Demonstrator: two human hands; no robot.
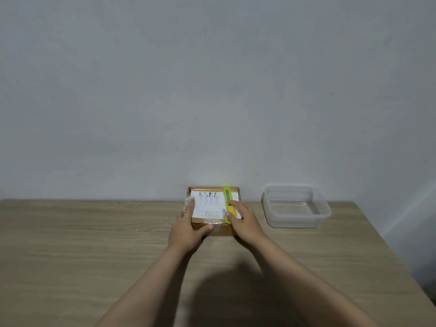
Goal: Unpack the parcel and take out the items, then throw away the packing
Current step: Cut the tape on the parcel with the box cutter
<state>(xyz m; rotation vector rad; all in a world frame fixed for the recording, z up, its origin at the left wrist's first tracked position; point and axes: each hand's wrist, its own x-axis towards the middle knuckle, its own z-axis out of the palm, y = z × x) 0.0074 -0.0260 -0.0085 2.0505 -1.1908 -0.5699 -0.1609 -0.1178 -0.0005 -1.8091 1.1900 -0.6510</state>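
Fingers point(232, 204) on knife point(228, 199) atop parcel point(213, 228)

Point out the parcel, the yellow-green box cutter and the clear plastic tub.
parcel point(207, 204): head view, on its white shipping label.
box cutter point(227, 195): head view, on its far end, lying atop the parcel.
plastic tub point(295, 219): head view, on its near wall.

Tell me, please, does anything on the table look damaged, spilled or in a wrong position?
Nothing stands out. The parcel sits flat and sealed, the yellow-green cutter lies on its top under the right hand, the left hand steadies it, and the clear container stands upright, empty.
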